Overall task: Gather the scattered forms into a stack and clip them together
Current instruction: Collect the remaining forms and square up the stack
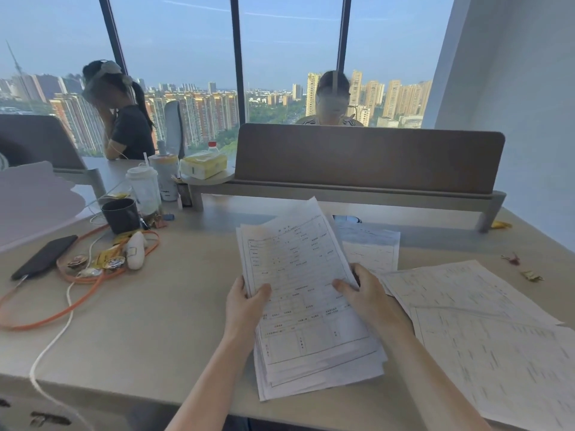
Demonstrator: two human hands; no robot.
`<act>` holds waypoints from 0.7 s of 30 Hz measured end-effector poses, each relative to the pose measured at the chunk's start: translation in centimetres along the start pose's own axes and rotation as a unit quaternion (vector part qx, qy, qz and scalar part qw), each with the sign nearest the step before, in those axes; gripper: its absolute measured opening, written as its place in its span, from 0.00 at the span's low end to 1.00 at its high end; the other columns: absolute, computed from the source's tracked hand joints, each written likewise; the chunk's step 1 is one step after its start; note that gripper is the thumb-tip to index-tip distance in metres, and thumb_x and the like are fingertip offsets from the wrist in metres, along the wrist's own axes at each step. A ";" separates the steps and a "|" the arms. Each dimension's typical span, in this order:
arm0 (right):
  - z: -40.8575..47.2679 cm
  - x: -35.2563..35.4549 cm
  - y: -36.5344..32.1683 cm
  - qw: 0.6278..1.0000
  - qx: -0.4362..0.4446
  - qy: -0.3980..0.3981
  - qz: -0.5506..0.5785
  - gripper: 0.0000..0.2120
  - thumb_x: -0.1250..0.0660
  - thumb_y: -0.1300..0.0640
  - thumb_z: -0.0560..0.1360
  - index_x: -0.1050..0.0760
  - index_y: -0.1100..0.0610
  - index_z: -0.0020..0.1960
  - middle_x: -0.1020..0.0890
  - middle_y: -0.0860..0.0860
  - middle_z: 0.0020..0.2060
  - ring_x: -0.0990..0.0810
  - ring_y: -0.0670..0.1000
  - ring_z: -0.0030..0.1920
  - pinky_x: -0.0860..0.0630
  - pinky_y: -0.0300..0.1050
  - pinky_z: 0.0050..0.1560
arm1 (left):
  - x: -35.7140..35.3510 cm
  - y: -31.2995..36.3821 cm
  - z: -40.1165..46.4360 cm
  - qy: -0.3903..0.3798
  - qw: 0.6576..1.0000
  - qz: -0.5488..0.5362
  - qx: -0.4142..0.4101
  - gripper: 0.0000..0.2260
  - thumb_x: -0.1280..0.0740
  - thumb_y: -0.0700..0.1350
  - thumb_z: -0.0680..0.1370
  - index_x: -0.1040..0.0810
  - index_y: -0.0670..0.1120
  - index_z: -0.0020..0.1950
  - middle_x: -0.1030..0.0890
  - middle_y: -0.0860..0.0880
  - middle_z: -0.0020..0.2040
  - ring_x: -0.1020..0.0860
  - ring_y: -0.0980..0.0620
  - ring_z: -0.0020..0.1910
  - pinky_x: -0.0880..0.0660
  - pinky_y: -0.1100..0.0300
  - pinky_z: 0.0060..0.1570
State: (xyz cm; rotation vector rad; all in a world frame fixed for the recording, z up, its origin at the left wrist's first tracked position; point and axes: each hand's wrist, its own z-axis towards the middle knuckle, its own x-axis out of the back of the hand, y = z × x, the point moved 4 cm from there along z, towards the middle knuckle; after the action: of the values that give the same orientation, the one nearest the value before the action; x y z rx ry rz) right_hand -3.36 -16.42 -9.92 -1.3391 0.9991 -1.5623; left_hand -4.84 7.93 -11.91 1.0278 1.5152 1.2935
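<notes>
While the stack of forms (306, 293) is raised over the near edge of the desk (174, 306), the left hand (245, 301) pinches its left edge and the right hand (367, 293) its right, thumbs on top. Its lower sheets fan out unevenly, so the person would do well to loosen the grip and tap the bottom edge on the desk to square it. Loose forms (466, 306) lie just to the right, another sheet (371, 247) behind. A small clip (511, 259) appears to wait far right.
</notes>
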 end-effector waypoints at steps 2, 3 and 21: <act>-0.5 0.6 0.1 1.000 -0.005 0.003 0.012 0.09 0.29 0.54 0.77 0.24 0.53 0.56 0.14 0.49 0.52 0.14 0.51 0.52 0.17 0.55 0.55 | -0.5 0.5 -0.3 -0.013 1.000 -0.009 -0.015 0.19 0.30 0.33 0.77 0.28 0.46 0.64 0.15 0.46 0.55 0.15 0.45 0.52 0.17 0.46 0.53; -0.7 1.1 0.2 1.000 -0.004 0.011 0.017 0.10 0.28 0.51 0.77 0.25 0.50 0.55 0.14 0.47 0.50 0.14 0.50 0.51 0.17 0.56 0.54 | -0.8 0.8 -0.3 -0.022 0.999 -0.009 -0.026 0.22 0.30 0.33 0.77 0.30 0.48 0.68 0.16 0.47 0.56 0.16 0.47 0.53 0.17 0.48 0.53; -5.0 5.2 -3.1 0.977 0.078 0.107 0.168 0.14 0.28 0.59 0.77 0.20 0.53 0.63 0.13 0.44 0.54 0.14 0.45 0.55 0.18 0.37 0.46 | -4.9 4.5 -2.1 -0.260 0.962 -0.011 -0.081 0.14 0.26 0.44 0.73 0.16 0.43 0.58 0.12 0.44 0.54 0.15 0.40 0.56 0.17 0.46 0.55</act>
State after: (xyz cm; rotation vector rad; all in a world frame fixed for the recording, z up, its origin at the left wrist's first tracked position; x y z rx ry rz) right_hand -9.02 -20.01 -5.90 -0.8555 1.1423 -1.5090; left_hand -5.26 3.21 -6.77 1.1291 1.0015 1.0077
